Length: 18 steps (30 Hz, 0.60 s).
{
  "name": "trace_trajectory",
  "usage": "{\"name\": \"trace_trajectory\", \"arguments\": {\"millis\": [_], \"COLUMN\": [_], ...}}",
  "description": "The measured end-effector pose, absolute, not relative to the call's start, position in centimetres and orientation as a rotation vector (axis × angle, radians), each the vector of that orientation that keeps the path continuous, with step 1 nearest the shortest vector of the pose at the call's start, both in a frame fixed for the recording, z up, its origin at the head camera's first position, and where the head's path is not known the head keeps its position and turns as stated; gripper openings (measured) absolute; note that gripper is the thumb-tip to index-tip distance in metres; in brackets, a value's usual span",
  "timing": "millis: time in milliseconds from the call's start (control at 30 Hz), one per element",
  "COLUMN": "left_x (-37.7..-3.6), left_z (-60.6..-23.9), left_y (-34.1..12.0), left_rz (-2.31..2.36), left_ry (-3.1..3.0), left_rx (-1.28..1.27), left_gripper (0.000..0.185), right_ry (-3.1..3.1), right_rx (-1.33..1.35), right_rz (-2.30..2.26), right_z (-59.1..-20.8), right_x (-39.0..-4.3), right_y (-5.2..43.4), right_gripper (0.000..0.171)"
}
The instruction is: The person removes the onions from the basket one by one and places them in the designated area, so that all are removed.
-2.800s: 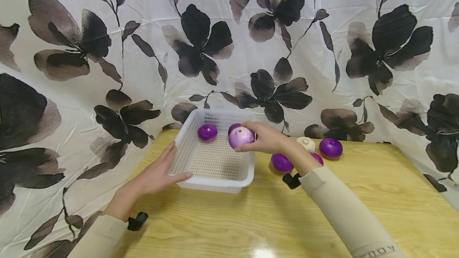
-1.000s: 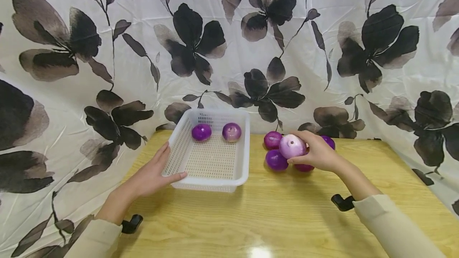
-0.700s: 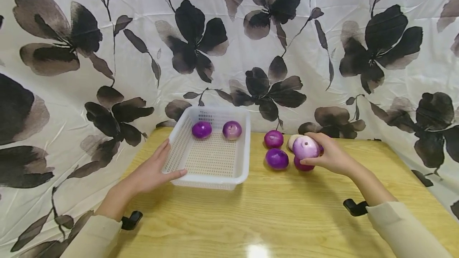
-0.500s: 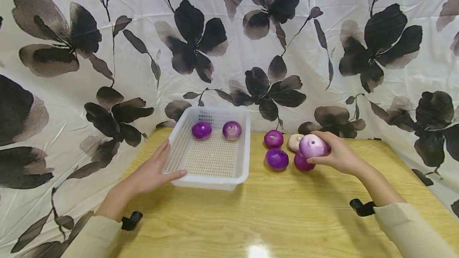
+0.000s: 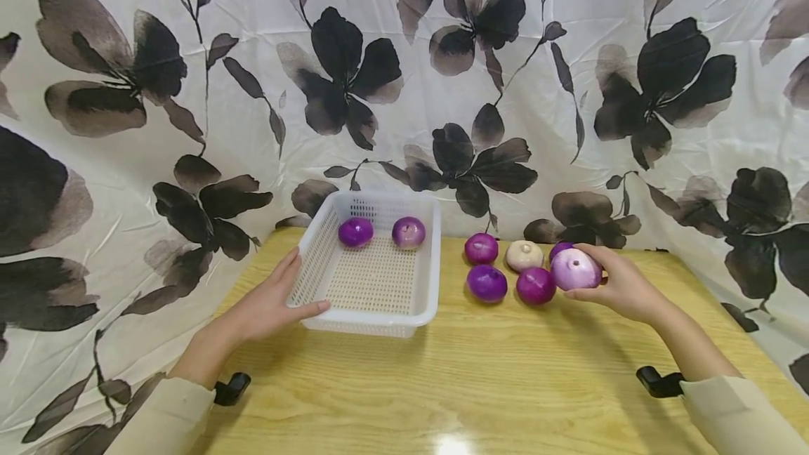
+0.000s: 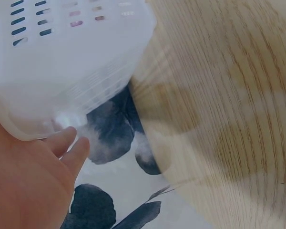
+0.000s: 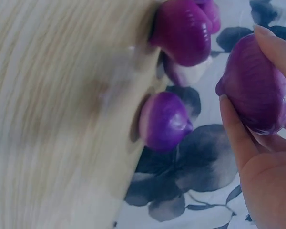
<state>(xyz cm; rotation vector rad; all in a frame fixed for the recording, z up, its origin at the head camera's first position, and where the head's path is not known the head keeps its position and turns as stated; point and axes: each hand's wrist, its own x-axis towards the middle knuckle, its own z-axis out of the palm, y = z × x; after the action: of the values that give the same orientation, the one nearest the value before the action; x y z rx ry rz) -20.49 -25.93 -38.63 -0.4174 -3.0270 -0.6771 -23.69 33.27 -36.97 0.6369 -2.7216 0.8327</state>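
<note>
My right hand grips a pale purple onion between thumb and fingers, at the right end of a group of onions. It overlaps a purple onion behind it. Left of it are a magenta onion and a white onion. In the right wrist view, the held onion is apart from the others. My left hand rests against the left side of a white perforated basket, fingers extended along the wall and thumb on the front rim.
Two purple onions, one on the left and one on the right, lie in the back of the basket. Another magenta onion and a dark purple onion sit right of the basket on the wooden table. A floral cloth hangs behind.
My right hand has carried the pale purple onion from over the basket rightward past the other onions, uncovering the white and magenta ones. My left hand has stayed at the basket.
</note>
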Motion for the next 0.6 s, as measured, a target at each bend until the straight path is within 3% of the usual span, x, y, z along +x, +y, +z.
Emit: {"name": "trace_trajectory", "arguments": {"millis": [600], "left_x": [-20.6], "left_z": [-38.7], "left_y": [-25.9], "left_rz": [-0.654], "left_ry": [-3.035], "left_rx": [-0.423], "left_gripper": [0.12], "right_ry": [-2.812], "right_rx": [0.596], "right_rz": [0.776], "right_z": [-40.3], "right_x": [-24.2], "right_y": [36.1], "right_gripper": [0.08]}}
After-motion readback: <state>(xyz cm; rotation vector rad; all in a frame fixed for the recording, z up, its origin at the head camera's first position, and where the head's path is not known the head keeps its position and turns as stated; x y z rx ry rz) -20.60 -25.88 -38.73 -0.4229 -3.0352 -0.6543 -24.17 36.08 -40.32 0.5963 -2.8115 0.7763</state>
